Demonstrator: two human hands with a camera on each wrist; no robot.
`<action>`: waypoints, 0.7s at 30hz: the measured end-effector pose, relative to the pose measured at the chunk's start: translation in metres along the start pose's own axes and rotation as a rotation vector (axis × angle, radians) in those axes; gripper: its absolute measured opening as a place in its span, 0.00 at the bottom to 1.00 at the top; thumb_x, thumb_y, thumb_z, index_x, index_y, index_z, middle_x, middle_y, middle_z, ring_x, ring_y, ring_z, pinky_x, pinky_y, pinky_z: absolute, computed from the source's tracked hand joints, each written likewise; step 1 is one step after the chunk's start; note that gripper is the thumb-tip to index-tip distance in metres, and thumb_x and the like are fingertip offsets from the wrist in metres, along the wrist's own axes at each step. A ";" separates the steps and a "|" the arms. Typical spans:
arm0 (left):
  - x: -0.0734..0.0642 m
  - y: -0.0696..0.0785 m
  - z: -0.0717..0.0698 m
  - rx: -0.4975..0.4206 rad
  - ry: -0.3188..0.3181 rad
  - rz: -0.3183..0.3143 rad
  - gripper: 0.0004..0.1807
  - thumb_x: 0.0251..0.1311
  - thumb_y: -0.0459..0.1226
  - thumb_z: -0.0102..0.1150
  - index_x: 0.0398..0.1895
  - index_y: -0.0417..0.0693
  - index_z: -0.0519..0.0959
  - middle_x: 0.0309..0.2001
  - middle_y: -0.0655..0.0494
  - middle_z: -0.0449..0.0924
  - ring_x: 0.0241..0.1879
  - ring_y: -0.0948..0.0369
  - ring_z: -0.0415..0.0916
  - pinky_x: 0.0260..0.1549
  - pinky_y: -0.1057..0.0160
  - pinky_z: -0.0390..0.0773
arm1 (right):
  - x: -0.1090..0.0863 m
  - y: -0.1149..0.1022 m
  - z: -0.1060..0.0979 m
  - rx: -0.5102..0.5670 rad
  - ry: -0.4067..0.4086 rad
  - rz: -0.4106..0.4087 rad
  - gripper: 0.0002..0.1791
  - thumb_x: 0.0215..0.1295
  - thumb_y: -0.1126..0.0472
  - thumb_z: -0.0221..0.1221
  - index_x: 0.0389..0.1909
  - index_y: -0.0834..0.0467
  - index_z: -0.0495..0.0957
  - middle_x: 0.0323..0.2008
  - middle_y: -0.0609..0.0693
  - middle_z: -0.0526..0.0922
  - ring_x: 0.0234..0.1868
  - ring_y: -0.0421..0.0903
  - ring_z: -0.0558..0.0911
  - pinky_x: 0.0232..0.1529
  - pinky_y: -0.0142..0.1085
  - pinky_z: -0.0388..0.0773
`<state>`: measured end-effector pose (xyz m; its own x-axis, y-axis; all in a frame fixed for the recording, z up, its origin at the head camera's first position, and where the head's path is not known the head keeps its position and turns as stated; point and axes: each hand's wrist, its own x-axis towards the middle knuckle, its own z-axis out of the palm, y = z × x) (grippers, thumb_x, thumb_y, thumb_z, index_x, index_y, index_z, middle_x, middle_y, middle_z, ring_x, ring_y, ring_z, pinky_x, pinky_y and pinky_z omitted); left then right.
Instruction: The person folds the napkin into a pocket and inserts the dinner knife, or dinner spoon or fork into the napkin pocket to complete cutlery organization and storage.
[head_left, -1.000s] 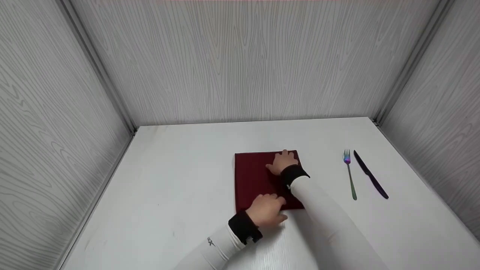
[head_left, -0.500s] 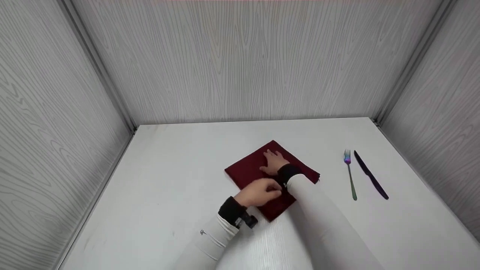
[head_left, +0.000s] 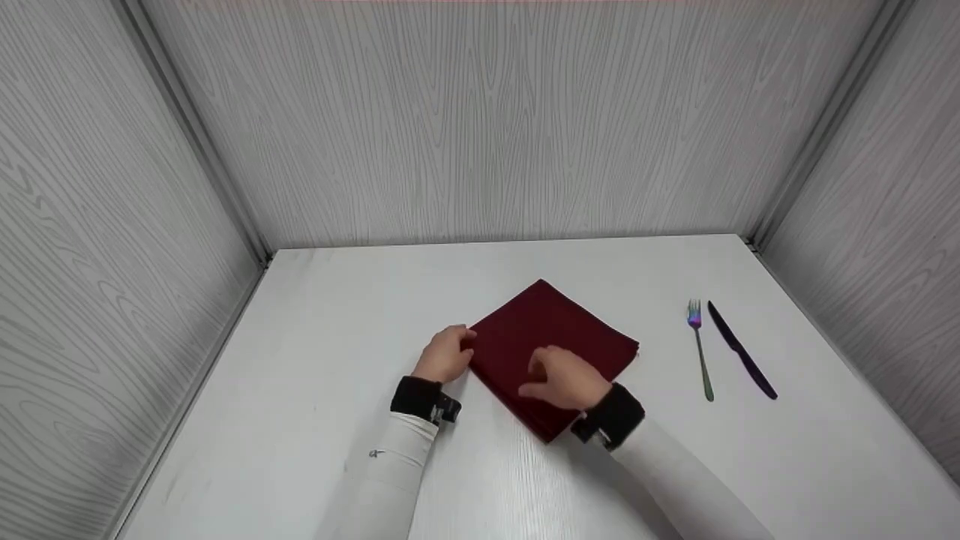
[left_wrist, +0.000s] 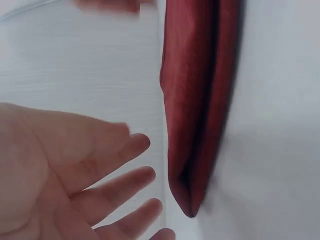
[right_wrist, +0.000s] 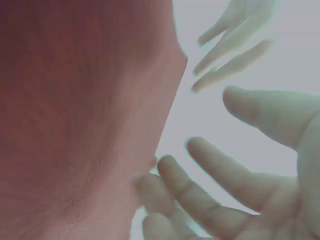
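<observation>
Head view shows our left hand (head_left: 444, 356) and right hand (head_left: 568, 379) loosely spread, apparently gripping nothing; brushing the cloth (head_left: 551, 319) could skew it.

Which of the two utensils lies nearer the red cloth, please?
The fork, with the purple-tinted head: it lies between the red cloth and the dark knife.

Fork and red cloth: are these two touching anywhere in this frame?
Apart. The head view shows bare white table between the red cloth's right corner and the fork.
</observation>
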<state>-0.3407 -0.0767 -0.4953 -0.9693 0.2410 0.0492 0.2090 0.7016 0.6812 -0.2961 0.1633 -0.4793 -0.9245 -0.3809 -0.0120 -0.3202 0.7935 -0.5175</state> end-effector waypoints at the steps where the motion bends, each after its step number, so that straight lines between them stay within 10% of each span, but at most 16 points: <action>1: 0.000 -0.001 0.000 0.004 -0.013 -0.022 0.21 0.71 0.27 0.56 0.66 0.34 0.78 0.72 0.36 0.73 0.74 0.41 0.68 0.74 0.46 0.67 | -0.012 -0.003 0.003 -0.027 -0.013 -0.017 0.17 0.64 0.53 0.75 0.44 0.59 0.81 0.38 0.50 0.82 0.39 0.46 0.79 0.42 0.44 0.81; 7: 0.007 -0.014 0.001 0.017 0.018 -0.071 0.26 0.64 0.23 0.58 0.67 0.36 0.78 0.67 0.34 0.77 0.70 0.41 0.71 0.71 0.46 0.70 | -0.052 -0.008 0.020 -0.207 0.019 -0.121 0.15 0.57 0.65 0.74 0.35 0.61 0.74 0.30 0.51 0.76 0.32 0.48 0.76 0.35 0.43 0.77; 17: 0.018 -0.035 0.002 -0.057 0.117 -0.077 0.19 0.62 0.25 0.62 0.57 0.38 0.83 0.47 0.36 0.83 0.49 0.45 0.80 0.53 0.48 0.79 | -0.060 -0.016 0.026 -0.323 0.262 -0.289 0.08 0.57 0.77 0.65 0.32 0.64 0.77 0.28 0.54 0.79 0.30 0.51 0.80 0.33 0.39 0.79; 21: 0.018 -0.040 0.002 -0.068 0.134 -0.078 0.16 0.62 0.25 0.60 0.53 0.39 0.85 0.44 0.39 0.87 0.47 0.46 0.83 0.51 0.49 0.80 | -0.061 -0.016 0.031 -0.324 0.225 -0.313 0.08 0.56 0.77 0.66 0.31 0.63 0.78 0.27 0.54 0.81 0.30 0.51 0.80 0.33 0.39 0.80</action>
<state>-0.3663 -0.0987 -0.5229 -0.9917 0.0931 0.0885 0.1280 0.6664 0.7345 -0.2280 0.1591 -0.4973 -0.7843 -0.5407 0.3041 -0.6038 0.7780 -0.1738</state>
